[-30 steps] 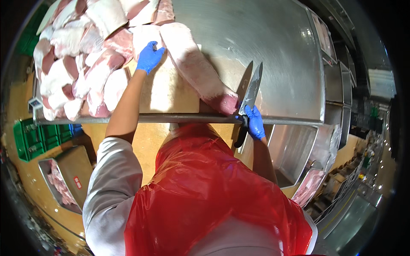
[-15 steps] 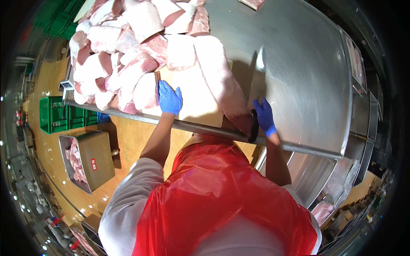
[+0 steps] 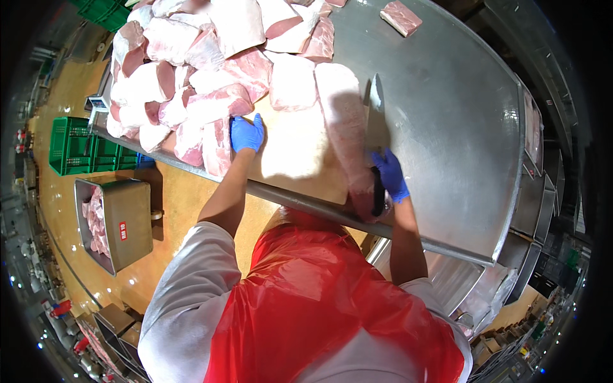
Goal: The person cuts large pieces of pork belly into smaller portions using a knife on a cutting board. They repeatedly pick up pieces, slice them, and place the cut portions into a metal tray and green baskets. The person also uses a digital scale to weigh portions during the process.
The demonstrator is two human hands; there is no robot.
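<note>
My left hand [image 3: 247,134], in a blue glove, has its thumb spread and its fingers against the side of a pale pink meat piece [image 3: 217,148] at the edge of the pile. My gloved right hand [image 3: 392,177] is closed at the black handle [image 3: 378,191] of a long knife; its fingers are partly hidden. The knife's blade [image 3: 375,96] points away from me over the steel table. Just left of the knife lies a long slab of meat [image 3: 343,112] on a cream cutting board [image 3: 290,143]. A shorter block of meat [image 3: 292,83] sits beside the slab.
A heap of meat pieces [image 3: 191,45] covers the table's far left, and a small chunk [image 3: 401,18] lies at the far right. The steel table [image 3: 447,127] has a raised rim. Green crates [image 3: 70,147] and a metal bin [image 3: 131,220] of meat stand on the floor at left.
The meat piece by my left hand has been turned and shifted against the pile, with that hand following. The knife and right hand have moved left, closer to the long slab. The view has shifted.
</note>
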